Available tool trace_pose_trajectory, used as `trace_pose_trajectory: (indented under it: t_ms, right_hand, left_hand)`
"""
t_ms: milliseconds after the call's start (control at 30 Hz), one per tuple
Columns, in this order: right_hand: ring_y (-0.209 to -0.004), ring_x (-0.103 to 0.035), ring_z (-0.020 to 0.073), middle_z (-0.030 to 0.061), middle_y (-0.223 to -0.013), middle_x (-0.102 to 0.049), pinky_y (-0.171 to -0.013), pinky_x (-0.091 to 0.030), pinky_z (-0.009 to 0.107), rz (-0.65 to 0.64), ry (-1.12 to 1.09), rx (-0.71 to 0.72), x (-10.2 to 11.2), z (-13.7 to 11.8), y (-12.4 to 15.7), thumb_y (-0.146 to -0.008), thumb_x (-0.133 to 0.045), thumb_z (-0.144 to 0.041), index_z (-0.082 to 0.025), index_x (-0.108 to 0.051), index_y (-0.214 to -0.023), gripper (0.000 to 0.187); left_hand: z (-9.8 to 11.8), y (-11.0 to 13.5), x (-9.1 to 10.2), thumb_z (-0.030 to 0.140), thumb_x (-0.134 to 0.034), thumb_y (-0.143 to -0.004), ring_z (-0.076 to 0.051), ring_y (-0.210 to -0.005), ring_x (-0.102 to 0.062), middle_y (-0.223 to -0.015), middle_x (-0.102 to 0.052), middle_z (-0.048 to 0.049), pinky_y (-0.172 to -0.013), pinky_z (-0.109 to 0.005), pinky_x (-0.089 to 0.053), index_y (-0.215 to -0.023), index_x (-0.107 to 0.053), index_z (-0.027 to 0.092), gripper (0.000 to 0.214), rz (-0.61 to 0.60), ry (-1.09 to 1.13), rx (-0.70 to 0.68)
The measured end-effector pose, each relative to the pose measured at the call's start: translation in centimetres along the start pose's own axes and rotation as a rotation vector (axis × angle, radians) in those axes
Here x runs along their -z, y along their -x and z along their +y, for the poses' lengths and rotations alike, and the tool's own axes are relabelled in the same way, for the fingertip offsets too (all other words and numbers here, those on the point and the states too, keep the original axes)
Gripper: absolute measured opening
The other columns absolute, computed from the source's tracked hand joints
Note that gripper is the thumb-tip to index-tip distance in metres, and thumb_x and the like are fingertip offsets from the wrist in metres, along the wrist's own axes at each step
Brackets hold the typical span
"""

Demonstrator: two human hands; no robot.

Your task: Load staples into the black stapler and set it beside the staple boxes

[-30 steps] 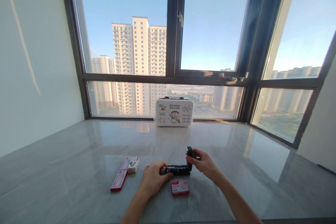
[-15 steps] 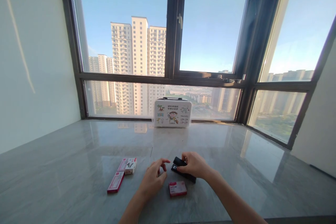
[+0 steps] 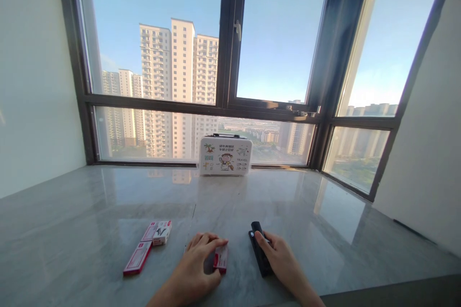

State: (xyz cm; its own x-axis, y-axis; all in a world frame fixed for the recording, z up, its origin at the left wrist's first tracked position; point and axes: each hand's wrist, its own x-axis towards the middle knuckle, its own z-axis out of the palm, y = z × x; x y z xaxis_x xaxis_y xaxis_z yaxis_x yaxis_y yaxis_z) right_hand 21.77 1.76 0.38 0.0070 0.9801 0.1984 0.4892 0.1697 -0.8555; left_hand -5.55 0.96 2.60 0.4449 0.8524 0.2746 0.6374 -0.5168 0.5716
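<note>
My left hand (image 3: 196, 264) pinches a small pink staple box (image 3: 221, 258) on the grey marble sill, its thumb at the near end and its fingers at the far end. To the right, my right hand (image 3: 280, 255) is closed around a black stapler (image 3: 260, 252), thumb on top. The stapler lies slanted on the surface, its front pointing toward the window.
At the left are two flat pink-and-white boxes, the nearer one (image 3: 137, 259) and the farther one (image 3: 149, 231); a small white box (image 3: 162, 233) sits beside the farther one. A white printed case (image 3: 225, 156) stands against the window frame (image 3: 173, 105).
My left hand has come down onto the pink staple box, which is now turned upright in the view. My right hand has drawn the stapler nearer and rotated it. The view has shifted right.
</note>
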Motion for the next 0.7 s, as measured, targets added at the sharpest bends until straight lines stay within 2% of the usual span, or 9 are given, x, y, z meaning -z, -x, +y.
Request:
trace_pose_trajectory:
  t_ms: [133,367,500,700]
  right_hand:
    - [-0.058,-0.044,0.0143,-0.0006,-0.062,-0.050,-0.051,-0.032,0.024,-0.057,-0.119,-0.017,-1.8,-0.3,0.7,-0.086,-0.043,-0.079,-0.018,-0.065,-0.079,0.065]
    - [-0.064,-0.048,0.0146,0.0014,-0.071,-0.057,-0.054,-0.034,0.023,-0.121,-0.187,0.053,-5.2,-1.5,0.1,-0.090,-0.043,-0.074,-0.017,-0.066,-0.084,0.062]
    - [-0.065,-0.050,0.0150,0.0022,-0.074,-0.061,-0.056,-0.038,0.024,-0.154,-0.179,0.065,-5.2,-1.9,-0.3,-0.092,-0.045,-0.070,-0.016,-0.068,-0.088,0.059]
    - [-0.067,-0.054,0.0156,0.0038,-0.083,-0.066,-0.057,-0.042,0.024,-0.212,-0.265,0.061,-4.7,-2.4,-0.4,-0.092,-0.049,-0.068,-0.015,-0.070,-0.106,0.059]
  left_hand:
    - [0.5,0.3,0.0,0.034,-0.073,-0.070,-0.025,-0.118,-0.053,-0.123,-0.064,-0.0025,-0.106,-0.035,-0.041,-0.128,-0.062,0.030,0.058,0.006,0.036,0.032]
    - [1.3,0.1,0.0,0.038,-0.082,-0.067,-0.025,-0.115,-0.054,-0.121,-0.065,0.0007,-0.103,-0.034,-0.040,-0.122,-0.067,0.034,0.058,-0.040,0.061,0.045]
    - [0.9,-0.1,-0.1,0.042,-0.082,-0.068,-0.026,-0.115,-0.054,-0.122,-0.065,-0.0003,-0.103,-0.035,-0.040,-0.124,-0.066,0.034,0.059,-0.047,0.073,0.041]
    - [0.8,-0.1,-0.2,0.041,-0.081,-0.069,-0.025,-0.115,-0.054,-0.123,-0.065,-0.0004,-0.102,-0.034,-0.040,-0.125,-0.066,0.033,0.058,-0.045,0.065,0.040]
